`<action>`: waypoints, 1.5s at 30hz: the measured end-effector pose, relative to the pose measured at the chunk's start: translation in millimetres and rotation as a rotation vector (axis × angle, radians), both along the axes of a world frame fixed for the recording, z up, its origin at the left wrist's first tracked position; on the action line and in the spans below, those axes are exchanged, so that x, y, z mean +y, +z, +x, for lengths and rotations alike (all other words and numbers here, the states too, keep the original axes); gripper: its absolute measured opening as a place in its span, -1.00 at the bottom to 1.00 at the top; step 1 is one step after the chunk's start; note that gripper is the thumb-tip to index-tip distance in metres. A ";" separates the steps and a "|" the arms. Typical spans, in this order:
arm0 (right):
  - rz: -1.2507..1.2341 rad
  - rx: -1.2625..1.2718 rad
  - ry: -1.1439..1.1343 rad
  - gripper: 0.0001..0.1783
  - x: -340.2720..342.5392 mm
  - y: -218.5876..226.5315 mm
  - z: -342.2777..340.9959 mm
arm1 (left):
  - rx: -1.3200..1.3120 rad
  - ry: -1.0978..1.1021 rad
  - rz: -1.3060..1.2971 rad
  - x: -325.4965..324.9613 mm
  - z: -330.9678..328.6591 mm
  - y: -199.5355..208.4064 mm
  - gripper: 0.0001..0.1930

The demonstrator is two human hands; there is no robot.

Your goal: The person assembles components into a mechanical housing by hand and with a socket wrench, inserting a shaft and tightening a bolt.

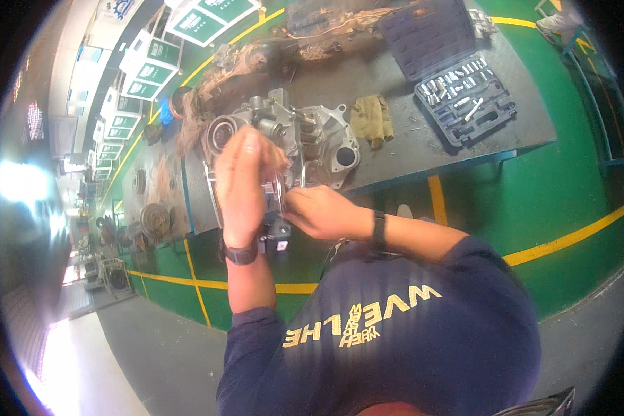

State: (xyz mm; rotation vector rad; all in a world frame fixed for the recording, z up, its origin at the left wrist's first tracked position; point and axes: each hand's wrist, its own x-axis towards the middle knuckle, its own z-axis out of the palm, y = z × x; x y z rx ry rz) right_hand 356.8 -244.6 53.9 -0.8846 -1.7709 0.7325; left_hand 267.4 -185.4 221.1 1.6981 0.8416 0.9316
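Note:
A grey metal engine or gearbox housing (pixel 312 142) sits at the near edge of the bench, with a round bore at its left and a flange with a dark hole at its right. My left hand (pixel 246 166) is over the housing's left part, fingers curled together; what they hold is hidden. Lower and to the right, my right hand (pixel 326 211) has its fingers pinched at the housing's near side. Thin shiny metal rods (pixel 279 188) show between the two hands; I cannot tell which hand grips them. Below them is a black box-shaped part (pixel 277 238) with a white label.
An olive cloth (pixel 371 119) lies right of the housing on the dark bench (pixel 409 156). Beyond it stands an open socket set case (pixel 457 132). Rusty axle-like parts (pixel 277 59) lie along the back. Round metal parts (pixel 154 220) sit on a bench at left.

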 end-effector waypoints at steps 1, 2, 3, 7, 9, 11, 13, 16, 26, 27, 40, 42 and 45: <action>0.001 0.000 -0.007 -0.75 8.8 -4.1 -12.3 | -0.032 -0.048 -0.046 -4.4 5.6 -4.2 -0.63; 0.065 0.088 -0.020 -0.80 19.3 -7.1 -21.4 | 0.022 -0.047 -0.032 -9.1 8.1 -7.5 -0.64; 0.138 0.178 -0.031 -0.80 32.5 -7.1 -28.4 | 0.080 -0.045 -0.009 -13.0 8.8 -6.7 -0.64; 0.232 0.150 -0.250 -0.81 62.8 -6.8 -37.8 | 0.050 -0.121 -0.031 -30.4 10.5 -8.8 -0.66; 0.264 0.399 -0.207 -0.83 68.8 -3.2 -32.0 | 0.121 -0.218 0.131 -33.6 4.1 -14.3 -0.68; 0.310 0.465 -0.209 -0.84 77.5 4.5 -14.6 | 0.125 -0.157 -0.032 -47.5 0.1 -5.9 -0.68; 0.194 0.355 -0.599 -0.81 87.8 0.6 7.1 | -0.032 -0.136 -0.050 -43.5 -8.1 -8.6 -0.67; 0.251 0.193 -0.509 -0.79 70.5 -9.7 40.8 | -0.118 -0.049 -0.016 -20.8 -21.9 -6.4 -0.63; 0.213 0.188 -0.104 -0.72 48.8 -13.3 -30.6 | 0.233 0.024 0.169 -24.4 13.8 -4.6 -0.71; 0.266 0.230 -0.237 -0.74 59.6 0.2 -25.6 | 0.242 0.002 0.073 -25.3 16.7 -5.6 -0.74; 0.087 0.087 -0.014 -0.77 -14.6 -1.5 19.3 | -0.016 0.035 -0.015 -14.5 7.0 -6.2 -0.70; 0.029 0.157 0.053 -0.77 5.5 -15.9 -2.2 | 0.049 0.009 -0.009 -17.1 16.9 -15.8 -0.72; 0.053 0.298 0.008 -0.75 33.5 -7.1 -13.5 | 0.238 -0.049 0.112 -22.6 29.0 -8.4 -0.72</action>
